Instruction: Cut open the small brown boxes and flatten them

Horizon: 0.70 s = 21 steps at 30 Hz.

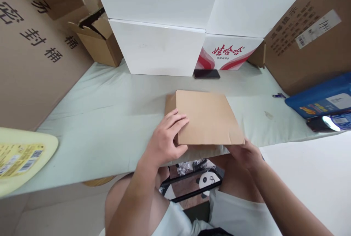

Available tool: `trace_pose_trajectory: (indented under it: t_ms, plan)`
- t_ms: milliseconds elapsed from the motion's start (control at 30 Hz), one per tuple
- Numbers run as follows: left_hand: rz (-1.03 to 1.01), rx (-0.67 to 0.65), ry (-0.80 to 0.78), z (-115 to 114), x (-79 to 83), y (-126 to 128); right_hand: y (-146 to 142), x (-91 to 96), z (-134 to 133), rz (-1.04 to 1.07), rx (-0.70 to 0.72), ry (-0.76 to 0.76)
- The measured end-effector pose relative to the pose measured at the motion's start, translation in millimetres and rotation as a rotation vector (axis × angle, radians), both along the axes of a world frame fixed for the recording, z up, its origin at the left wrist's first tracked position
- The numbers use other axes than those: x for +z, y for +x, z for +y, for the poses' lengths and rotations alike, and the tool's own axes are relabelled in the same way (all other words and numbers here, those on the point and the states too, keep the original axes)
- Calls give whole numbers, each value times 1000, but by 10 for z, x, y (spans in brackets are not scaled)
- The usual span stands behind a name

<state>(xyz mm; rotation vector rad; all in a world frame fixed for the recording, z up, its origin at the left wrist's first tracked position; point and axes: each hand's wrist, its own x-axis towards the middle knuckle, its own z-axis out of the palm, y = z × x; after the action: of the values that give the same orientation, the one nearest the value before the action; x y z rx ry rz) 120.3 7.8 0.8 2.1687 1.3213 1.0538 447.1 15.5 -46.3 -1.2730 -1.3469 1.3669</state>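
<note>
A plain brown cardboard box [206,117] lies flat near the front edge of the pale green table [104,119]. My left hand [166,139] rests on the box's near left corner, fingers stretched over the top and thumb against the front side. My right hand [245,152] is at the box's near right corner, its fingers curled under the front edge and mostly hidden by the box.
A black phone [206,74] lies behind the box, before white boxes [161,47] and a red-printed carton [229,56]. Large brown cartons [35,45] flank the table. A blue package [323,100] sits at right, a yellow item [22,159] at left.
</note>
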Motion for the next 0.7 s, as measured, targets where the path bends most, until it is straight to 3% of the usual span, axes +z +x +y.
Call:
trace_pose_trajectory:
  t_ms: [33,100,167,267,367,467,600,700]
  plan:
    - [9,-29,-46,-12,18,-39,90,28,-13,41,57,-56]
    - [17,-70,-130,-34,43,-102,237,82,38,118,42,-136]
    - [5,-97,-174,-47,49,-141,314,131,223,126,-88,-104]
    - [-32,-124,-176,-43,30,-166,294,224,720,103,-261,0]
    - [-68,-125,-201,-24,-5,-208,151,350,1253,62,-101,-52]
    - [-126,-85,-245,-9,-37,-308,-48,454,1545,18,65,-162]
    - [-234,-33,-316,5,-65,-463,-268,521,1556,4,197,-137]
    - [-319,-73,-380,21,-72,-551,-365,557,1519,16,321,-148]
